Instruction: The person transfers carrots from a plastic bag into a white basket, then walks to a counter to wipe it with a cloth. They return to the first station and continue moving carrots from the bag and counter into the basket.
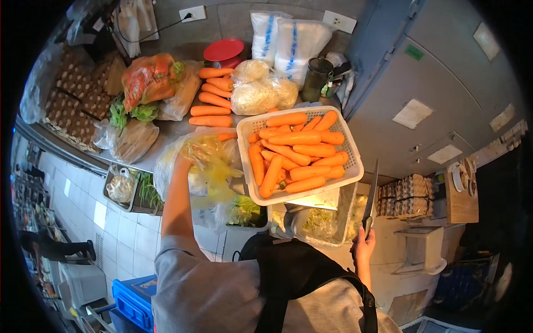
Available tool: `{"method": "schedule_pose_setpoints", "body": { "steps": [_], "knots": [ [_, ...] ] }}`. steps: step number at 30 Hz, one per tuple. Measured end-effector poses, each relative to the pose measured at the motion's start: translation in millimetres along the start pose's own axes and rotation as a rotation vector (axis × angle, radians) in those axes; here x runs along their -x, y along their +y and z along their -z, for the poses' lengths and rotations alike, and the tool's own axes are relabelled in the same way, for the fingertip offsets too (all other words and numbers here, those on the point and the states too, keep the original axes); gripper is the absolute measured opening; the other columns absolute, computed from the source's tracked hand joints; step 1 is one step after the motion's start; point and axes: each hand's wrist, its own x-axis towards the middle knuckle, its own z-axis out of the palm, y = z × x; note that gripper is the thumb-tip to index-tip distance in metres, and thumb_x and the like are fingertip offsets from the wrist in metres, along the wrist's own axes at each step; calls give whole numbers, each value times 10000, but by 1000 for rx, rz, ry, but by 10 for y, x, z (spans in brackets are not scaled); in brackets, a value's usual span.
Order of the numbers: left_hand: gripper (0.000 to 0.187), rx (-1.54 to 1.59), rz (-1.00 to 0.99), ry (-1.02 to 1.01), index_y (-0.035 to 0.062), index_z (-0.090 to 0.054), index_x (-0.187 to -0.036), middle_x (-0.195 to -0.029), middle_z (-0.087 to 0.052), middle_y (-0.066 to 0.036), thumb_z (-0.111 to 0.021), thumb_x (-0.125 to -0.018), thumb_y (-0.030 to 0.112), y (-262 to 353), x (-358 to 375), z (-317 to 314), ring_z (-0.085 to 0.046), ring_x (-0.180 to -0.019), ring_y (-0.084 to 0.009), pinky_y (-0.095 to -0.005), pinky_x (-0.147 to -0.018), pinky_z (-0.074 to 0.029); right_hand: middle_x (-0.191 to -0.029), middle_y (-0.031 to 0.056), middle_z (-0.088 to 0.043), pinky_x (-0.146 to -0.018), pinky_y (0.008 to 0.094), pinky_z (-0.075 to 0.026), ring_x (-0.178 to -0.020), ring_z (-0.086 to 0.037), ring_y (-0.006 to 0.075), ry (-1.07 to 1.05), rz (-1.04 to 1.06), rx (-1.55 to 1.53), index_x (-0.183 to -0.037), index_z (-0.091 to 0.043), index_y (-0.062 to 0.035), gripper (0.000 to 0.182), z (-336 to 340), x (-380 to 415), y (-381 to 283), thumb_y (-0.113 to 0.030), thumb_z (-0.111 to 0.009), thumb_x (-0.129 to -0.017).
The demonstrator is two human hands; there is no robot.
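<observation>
A white basket (pixel 357 152) full of peeled-looking orange carrots (pixel 291 149) stands on the counter in front of me. My right hand (pixel 365 247) is closed round the handle of a long knife (pixel 373 194), its blade pointing up, right of the basket. On the left, my left hand (pixel 183 162) reaches into thin plastic bags; its fingers are hidden by the yellowish clear bag (pixel 214 161). More carrots (pixel 211 109) lie in a column behind that bag. Beside them sit bags of pale shredded food (pixel 256 95).
Bagged peppers (pixel 150 80) and egg trays (pixel 75 102) fill the counter's left. Behind are a red bowl (pixel 224 50), white plastic packs (pixel 297 47) and a dark jug (pixel 316 80). Containers of greens (pixel 244 211) stand below the front edge. Grey cabinet doors (pixel 433 77) rise at right.
</observation>
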Motion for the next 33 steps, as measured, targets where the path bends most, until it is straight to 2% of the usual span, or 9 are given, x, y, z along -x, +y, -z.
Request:
{"method": "schedule_pose_setpoints", "body": {
  "steps": [9,14,18,19,21,27,30,33],
  "knots": [
    [404,-41,9,18,64,-602,-1088,-1136,-580,-176,-557,-808,352,112,97,84,-587,-985,-271,-397,-829,-460,-530,22,-448,-303,257,-307,-331,-387,104,28,-12,-5,-883,-451,-68,205,62,37,-21,-241,-559,-895],
    [399,-51,-2,-175,69,-610,-1066,-1107,-591,-168,-548,-808,368,225,13,188,-592,-973,-273,-394,-823,-462,-528,23,-449,-303,261,-312,-329,-391,106,30,-9,-13,-859,-448,-72,199,98,18,53,-233,-559,-895],
    [397,31,-46,-448,72,-617,-1048,-1083,-600,-162,-541,-808,380,275,-39,582,-596,-964,-274,-391,-817,-463,-530,22,-449,-305,260,-317,-329,-386,105,27,-31,-25,-858,-446,-73,203,115,48,21,-234,-564,-893],
    [397,47,-47,-464,73,-618,-1043,-1077,-602,-161,-539,-808,383,271,-37,688,-597,-961,-274,-390,-816,-464,-530,21,-449,-306,260,-318,-330,-384,104,16,-31,-25,-858,-446,-73,204,119,40,20,-236,-565,-892],
    [396,49,-42,-444,74,-622,-1034,-1066,-606,-158,-535,-809,389,284,-80,878,-600,-957,-275,-389,-813,-464,-531,19,-449,-309,260,-321,-333,-383,103,2,-31,-29,-857,-445,-73,207,113,32,8,-238,-566,-892],
    [397,-130,48,6,80,-631,-1007,-1030,-619,-149,-525,-809,407,455,-350,1003,-606,-942,-277,-385,-805,-467,-539,21,-452,-313,259,-322,-344,-384,101,-17,-14,9,-851,-441,-73,211,71,35,-17,-240,-562,-896],
    [399,-186,62,15,82,-636,-993,-1013,-626,-145,-519,-809,416,676,-600,1304,-609,-935,-278,-383,-801,-468,-540,21,-454,-313,258,-324,-344,-386,102,-43,-1,10,-850,-440,-75,211,80,-9,-3,-241,-561,-896],
    [401,-289,130,-161,85,-641,-980,-995,-632,-141,-514,-809,425,689,-738,1436,-613,-928,-278,-381,-797,-469,-537,21,-456,-313,259,-326,-342,-388,103,-47,-12,-14,-846,-441,-75,212,63,-13,8,-241,-563,-895]
  ]
}}
